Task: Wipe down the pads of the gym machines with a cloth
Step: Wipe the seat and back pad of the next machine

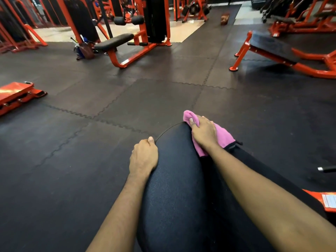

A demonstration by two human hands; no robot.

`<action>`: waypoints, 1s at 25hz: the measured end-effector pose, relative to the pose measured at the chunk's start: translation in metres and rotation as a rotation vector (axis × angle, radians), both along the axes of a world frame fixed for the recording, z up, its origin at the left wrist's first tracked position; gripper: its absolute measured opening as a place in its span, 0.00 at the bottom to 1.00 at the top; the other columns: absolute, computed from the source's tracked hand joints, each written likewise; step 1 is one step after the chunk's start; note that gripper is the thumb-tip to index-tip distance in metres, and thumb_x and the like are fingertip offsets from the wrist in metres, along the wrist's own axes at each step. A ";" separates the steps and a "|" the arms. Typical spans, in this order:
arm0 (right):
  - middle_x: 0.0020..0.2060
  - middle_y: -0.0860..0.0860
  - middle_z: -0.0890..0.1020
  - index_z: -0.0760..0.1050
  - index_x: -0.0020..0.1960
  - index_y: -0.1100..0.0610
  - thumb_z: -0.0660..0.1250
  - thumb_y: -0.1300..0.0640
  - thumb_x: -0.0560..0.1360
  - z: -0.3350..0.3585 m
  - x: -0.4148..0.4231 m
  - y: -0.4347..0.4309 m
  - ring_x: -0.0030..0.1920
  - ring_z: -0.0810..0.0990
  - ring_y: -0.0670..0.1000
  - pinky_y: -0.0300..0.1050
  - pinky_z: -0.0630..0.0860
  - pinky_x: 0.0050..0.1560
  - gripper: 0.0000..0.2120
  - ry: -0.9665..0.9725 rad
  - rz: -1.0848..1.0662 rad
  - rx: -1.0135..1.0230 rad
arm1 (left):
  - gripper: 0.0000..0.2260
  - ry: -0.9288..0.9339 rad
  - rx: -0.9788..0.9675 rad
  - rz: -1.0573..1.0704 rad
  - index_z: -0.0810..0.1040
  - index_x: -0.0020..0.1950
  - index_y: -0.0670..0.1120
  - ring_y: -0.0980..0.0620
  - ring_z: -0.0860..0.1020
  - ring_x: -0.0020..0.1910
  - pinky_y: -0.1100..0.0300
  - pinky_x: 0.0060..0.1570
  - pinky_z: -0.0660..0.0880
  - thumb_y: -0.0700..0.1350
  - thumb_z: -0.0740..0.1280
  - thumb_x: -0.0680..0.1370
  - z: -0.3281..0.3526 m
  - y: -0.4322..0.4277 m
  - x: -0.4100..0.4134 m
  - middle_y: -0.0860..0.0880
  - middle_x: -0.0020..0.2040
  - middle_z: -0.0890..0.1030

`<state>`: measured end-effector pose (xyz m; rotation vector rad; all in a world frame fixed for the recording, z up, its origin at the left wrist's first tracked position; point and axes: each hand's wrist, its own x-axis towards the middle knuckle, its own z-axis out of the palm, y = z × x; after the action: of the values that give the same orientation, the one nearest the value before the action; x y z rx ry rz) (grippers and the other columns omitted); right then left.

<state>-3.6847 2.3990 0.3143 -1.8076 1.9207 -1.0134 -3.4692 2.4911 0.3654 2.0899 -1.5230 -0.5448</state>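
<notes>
A long black padded bench pad (pixel 174 179) runs from the bottom of the head view toward the middle. My right hand (pixel 204 132) grips a pink cloth (pixel 223 136) and presses it on the pad's far right edge. On the pad's left edge my left hand (pixel 144 157) curls its fingers over the side, thumb on top.
Black interlocking rubber floor mats (pixel 145 99) surround the pad. An orange machine with a black seat (pixel 116 40) stands ahead left, an orange bench (pixel 272 50) ahead right, an orange plate (pixel 16 95) at far left. An orange frame part (pixel 325 200) lies at lower right.
</notes>
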 end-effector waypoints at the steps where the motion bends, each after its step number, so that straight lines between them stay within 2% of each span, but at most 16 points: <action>1: 0.58 0.46 0.83 0.78 0.59 0.45 0.48 0.40 0.75 0.003 0.006 -0.003 0.66 0.76 0.55 0.57 0.68 0.70 0.24 0.013 -0.030 0.014 | 0.21 -0.002 -0.004 0.004 0.76 0.46 0.42 0.37 0.77 0.51 0.46 0.56 0.74 0.53 0.50 0.84 -0.001 -0.001 0.000 0.39 0.52 0.80; 2: 0.57 0.45 0.84 0.79 0.58 0.44 0.49 0.41 0.76 0.003 0.013 -0.004 0.65 0.77 0.54 0.57 0.68 0.70 0.23 0.015 -0.020 -0.001 | 0.21 -0.007 0.000 0.005 0.76 0.47 0.43 0.37 0.77 0.52 0.46 0.56 0.74 0.53 0.50 0.84 0.000 -0.002 -0.002 0.39 0.52 0.80; 5: 0.60 0.44 0.82 0.80 0.62 0.43 0.54 0.44 0.79 0.007 0.034 0.012 0.66 0.74 0.50 0.56 0.66 0.72 0.20 0.024 0.118 -0.103 | 0.21 0.028 0.030 -0.010 0.77 0.50 0.41 0.36 0.76 0.55 0.47 0.58 0.73 0.53 0.51 0.84 0.005 0.001 -0.002 0.38 0.56 0.80; 8: 0.65 0.44 0.80 0.79 0.66 0.44 0.54 0.43 0.79 0.013 0.050 0.037 0.72 0.71 0.50 0.54 0.61 0.76 0.22 -0.010 0.224 -0.148 | 0.19 0.151 0.077 -0.134 0.77 0.48 0.41 0.39 0.75 0.57 0.52 0.54 0.69 0.51 0.52 0.85 0.008 0.007 0.016 0.37 0.58 0.79; 10: 0.70 0.46 0.77 0.77 0.69 0.47 0.53 0.41 0.79 0.014 0.065 0.058 0.76 0.66 0.51 0.54 0.57 0.78 0.25 -0.044 0.280 -0.134 | 0.18 0.220 0.106 -0.266 0.79 0.49 0.41 0.44 0.75 0.52 0.52 0.51 0.70 0.50 0.53 0.84 0.007 0.015 0.039 0.41 0.54 0.82; 12: 0.70 0.46 0.77 0.77 0.70 0.48 0.52 0.38 0.79 0.013 0.075 0.078 0.77 0.66 0.52 0.56 0.59 0.78 0.27 -0.054 0.322 -0.164 | 0.17 0.309 0.116 -0.335 0.82 0.53 0.45 0.48 0.74 0.43 0.53 0.44 0.74 0.47 0.55 0.84 0.006 0.028 0.061 0.47 0.48 0.83; 14: 0.70 0.44 0.77 0.77 0.69 0.46 0.52 0.39 0.81 0.013 0.084 0.096 0.77 0.66 0.52 0.57 0.59 0.77 0.25 -0.043 0.370 -0.195 | 0.16 0.417 0.129 -0.341 0.83 0.56 0.50 0.51 0.75 0.38 0.54 0.39 0.76 0.45 0.55 0.84 0.005 0.038 0.074 0.49 0.51 0.83; 17: 0.70 0.43 0.76 0.77 0.68 0.44 0.54 0.42 0.82 0.013 0.094 0.122 0.77 0.66 0.52 0.58 0.58 0.78 0.20 -0.020 0.438 -0.229 | 0.16 0.501 0.120 -0.373 0.82 0.59 0.49 0.52 0.77 0.39 0.56 0.37 0.77 0.43 0.55 0.84 0.001 0.043 0.083 0.43 0.58 0.82; 20: 0.71 0.42 0.75 0.77 0.69 0.44 0.56 0.45 0.82 0.013 0.102 0.145 0.78 0.63 0.49 0.56 0.56 0.78 0.19 0.015 0.481 -0.231 | 0.16 0.549 0.103 -0.373 0.83 0.57 0.49 0.49 0.77 0.44 0.57 0.38 0.78 0.42 0.55 0.84 -0.004 0.050 0.088 0.39 0.57 0.81; 23: 0.72 0.42 0.74 0.77 0.69 0.44 0.56 0.46 0.83 0.009 0.107 0.171 0.79 0.61 0.48 0.55 0.55 0.79 0.19 0.033 0.514 -0.235 | 0.15 0.558 0.118 -0.363 0.81 0.61 0.47 0.48 0.79 0.47 0.53 0.40 0.80 0.42 0.55 0.85 -0.008 0.056 0.089 0.39 0.55 0.83; 25: 0.72 0.42 0.74 0.77 0.68 0.42 0.57 0.47 0.83 0.008 0.108 0.190 0.79 0.61 0.49 0.54 0.54 0.79 0.17 0.047 0.547 -0.253 | 0.15 0.560 0.146 -0.335 0.80 0.63 0.44 0.44 0.79 0.45 0.54 0.37 0.78 0.43 0.55 0.86 -0.009 0.054 0.086 0.37 0.52 0.83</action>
<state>-3.5771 2.5894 0.3220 -2.3306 1.2352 -1.0463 -3.3832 2.5452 0.3565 1.5805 -1.5172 -1.2742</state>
